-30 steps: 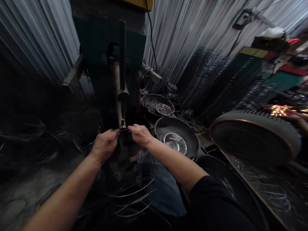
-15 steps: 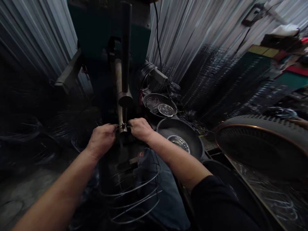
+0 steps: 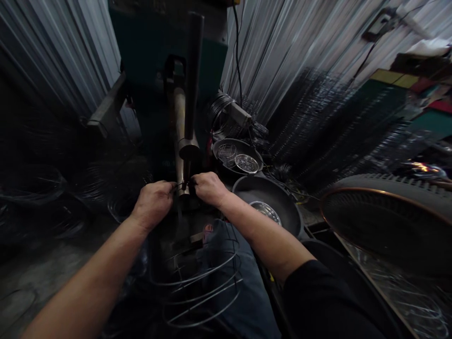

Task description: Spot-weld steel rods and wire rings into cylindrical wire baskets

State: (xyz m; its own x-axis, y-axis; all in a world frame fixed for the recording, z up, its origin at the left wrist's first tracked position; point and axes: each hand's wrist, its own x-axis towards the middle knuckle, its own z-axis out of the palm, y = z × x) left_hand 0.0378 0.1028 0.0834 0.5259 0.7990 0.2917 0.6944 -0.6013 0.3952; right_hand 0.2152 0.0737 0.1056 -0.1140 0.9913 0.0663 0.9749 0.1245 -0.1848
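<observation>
My left hand (image 3: 155,200) is closed, its fingertips pinching a thin dark wire (image 3: 179,184) at the tip of a machine's lower arm. Opposite it, just right of the arm tip, my right hand (image 3: 210,188) is closed at the wire's other side. Between the two hands, the machine's upper rod (image 3: 188,172) comes down onto the lower metal arm (image 3: 180,113). Below them, over my lap, hangs a round cage of bent wire (image 3: 192,326); whether it joins the wire in my fingers is too dark to tell.
A dark green machine (image 3: 141,28) stands ahead. To my right are a black pan (image 3: 293,202) with a shiny metal bowl (image 3: 266,210), and another pan (image 3: 259,153) holding small metal parts. A large round fan (image 3: 384,230) is farther right. Stacked wire racks (image 3: 318,113) lean against the corrugated wall.
The view has shifted slightly, so everything sits a little farther right and lower. Both hands keep their place at the arm tip, still pinching the wire.
</observation>
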